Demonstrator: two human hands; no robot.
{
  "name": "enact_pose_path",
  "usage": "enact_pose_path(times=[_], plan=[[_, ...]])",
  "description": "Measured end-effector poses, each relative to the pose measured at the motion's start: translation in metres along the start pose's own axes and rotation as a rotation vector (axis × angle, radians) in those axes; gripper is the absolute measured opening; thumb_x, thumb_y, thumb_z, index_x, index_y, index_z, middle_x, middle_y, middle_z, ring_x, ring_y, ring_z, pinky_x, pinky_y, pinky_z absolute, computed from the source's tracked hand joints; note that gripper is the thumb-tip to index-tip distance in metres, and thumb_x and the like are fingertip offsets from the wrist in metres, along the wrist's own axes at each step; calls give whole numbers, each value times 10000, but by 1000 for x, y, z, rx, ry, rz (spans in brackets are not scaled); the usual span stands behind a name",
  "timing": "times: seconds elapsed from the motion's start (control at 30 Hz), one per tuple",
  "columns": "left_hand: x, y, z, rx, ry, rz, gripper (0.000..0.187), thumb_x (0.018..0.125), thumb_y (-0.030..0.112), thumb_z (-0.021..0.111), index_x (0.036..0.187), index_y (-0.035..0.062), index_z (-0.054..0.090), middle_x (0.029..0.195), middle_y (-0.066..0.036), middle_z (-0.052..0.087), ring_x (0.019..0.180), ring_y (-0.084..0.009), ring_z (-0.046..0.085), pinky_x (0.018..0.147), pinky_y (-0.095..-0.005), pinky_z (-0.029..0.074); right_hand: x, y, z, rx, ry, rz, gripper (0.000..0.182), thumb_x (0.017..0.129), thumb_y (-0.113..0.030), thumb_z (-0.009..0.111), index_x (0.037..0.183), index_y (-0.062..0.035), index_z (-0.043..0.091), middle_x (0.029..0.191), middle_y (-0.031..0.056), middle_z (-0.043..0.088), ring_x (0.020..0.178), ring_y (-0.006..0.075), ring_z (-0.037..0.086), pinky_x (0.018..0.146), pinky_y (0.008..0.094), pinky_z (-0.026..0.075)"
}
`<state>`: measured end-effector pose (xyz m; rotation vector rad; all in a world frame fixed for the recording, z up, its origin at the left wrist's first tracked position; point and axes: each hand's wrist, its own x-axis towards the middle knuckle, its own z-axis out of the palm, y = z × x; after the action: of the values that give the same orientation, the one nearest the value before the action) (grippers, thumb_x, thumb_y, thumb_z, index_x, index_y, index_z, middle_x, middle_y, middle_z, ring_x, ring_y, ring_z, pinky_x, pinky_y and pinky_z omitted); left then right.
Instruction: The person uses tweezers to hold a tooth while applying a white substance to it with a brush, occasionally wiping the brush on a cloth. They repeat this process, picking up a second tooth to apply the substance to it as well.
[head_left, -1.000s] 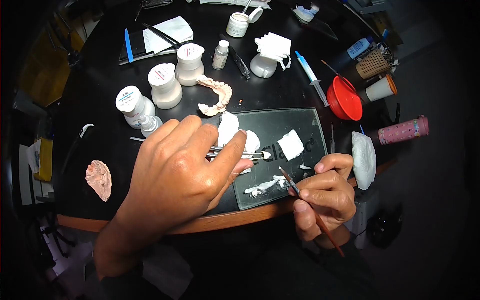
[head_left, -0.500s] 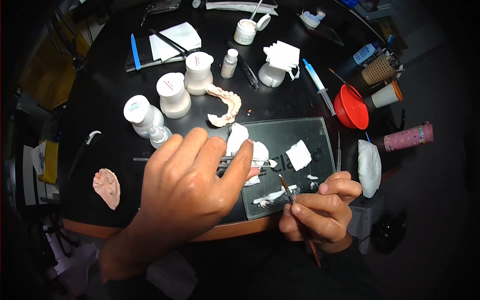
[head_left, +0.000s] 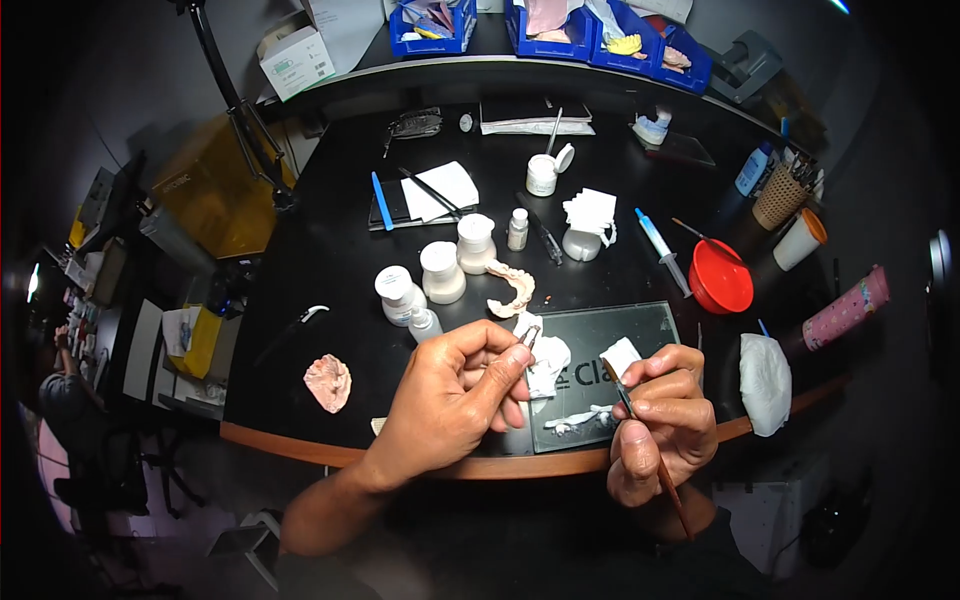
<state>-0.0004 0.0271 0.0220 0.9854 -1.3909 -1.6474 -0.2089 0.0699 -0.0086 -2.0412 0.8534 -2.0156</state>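
My left hand (head_left: 465,385) is closed on metal tweezers (head_left: 531,336), whose tips point up. I cannot make out whether the small tooth-like piece is still in them. In my right hand (head_left: 665,415) a thin brush (head_left: 672,492) is pinched like a pen, its tip up and to the left. Both hands hover over the near part of a dark glass slab (head_left: 645,322). White paste (head_left: 580,418) is smeared on the slab, beside crumpled white tissue (head_left: 550,362) and a folded white pad (head_left: 620,354). Behind the left hand lies a horseshoe-shaped dental cast (head_left: 517,290).
Lidded jars (head_left: 443,275) and a small bottle (head_left: 425,324) stand left of the slab. A pinkish cast piece (head_left: 327,384) lies further left. To the right are a syringe (head_left: 660,250), a red bowl (head_left: 722,285) and a white cloth bundle (head_left: 765,385). Blue bins (head_left: 550,45) line the back shelf.
My view has tilted up, showing the shelf. My left hand has turned over, so the tweezers point up instead of right. The brush stays in my right hand.
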Motion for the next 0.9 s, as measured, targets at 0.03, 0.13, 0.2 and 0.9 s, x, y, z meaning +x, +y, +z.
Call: enact_pose_path(times=[0.03, 0.13, 0.2, 0.9], plan=[[-6, -1, 4, -84, 8, -17, 222, 1035, 177, 580, 1029, -42, 612, 827, -101, 681, 656, -133, 683, 545, -228, 532, -2, -1, 5, 42, 9, 6, 226, 769, -11, 654, 978, -37, 574, 761, 73, 628, 906, 252, 552, 817, 349, 481], [-22, -12, 14, -268, 57, -66, 242, 1056, 203, 534, 1069, -38, 559, 866, -147, 681, 778, -231, 748, 627, -284, 618, -9, -10, 22, 102, 1, 78, 228, 781, 19, 652, 985, -34, 568, 777, 78, 632, 910, 262, 591, 819, 356, 512], [-29, -29, 22, -441, 113, -43, 214, 1064, 188, 511, 1081, -24, 538, 902, -158, 677, 791, -239, 749, 627, -303, 625, -14, -14, 32, 136, 11, 114, 205, 786, 25, 666, 966, -28, 584, 772, 77, 638, 898, 267, 615, 827, 367, 536], [-41, -79, 76, -1156, 196, 208, 472, 1116, 343, 269, 1485, 65, 364, 1038, -51, 458, 937, -140, 463, 897, -306, 454, -35, -40, 38, 93, -33, 274, 168, 787, -3, 664, 939, -9, 593, 846, 87, 662, 931, 263, 585, 845, 365, 503]])
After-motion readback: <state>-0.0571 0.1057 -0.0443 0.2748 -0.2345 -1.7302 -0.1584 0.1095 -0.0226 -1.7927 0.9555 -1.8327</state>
